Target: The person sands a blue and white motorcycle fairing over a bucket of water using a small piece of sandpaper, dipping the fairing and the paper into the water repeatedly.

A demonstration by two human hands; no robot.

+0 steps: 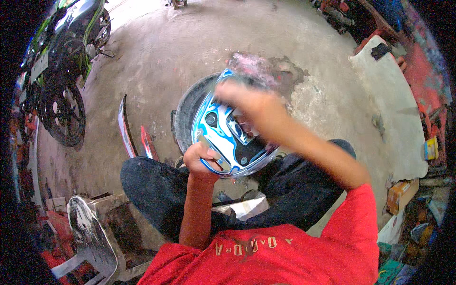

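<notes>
A glossy blue, white and black helmet (222, 138) is held tilted in front of me, above a round grey basin (184, 111) on the floor. The fingers of my left hand (199, 159) are wrapped round its lower left edge, with the thumb on top. Across its upper part lies my right hand (240, 100), smeared by motion. Whether those fingers hold a cloth or anything else is hidden. Part of the basin is covered by the helmet and my right arm.
Two narrow red and white panels (125, 128) lie left of the basin. A motorcycle (64, 80) stands at the far left, with a worn chair (97, 237) at lower left. On the right are a pale slab (389, 104) and a cardboard box (400, 195).
</notes>
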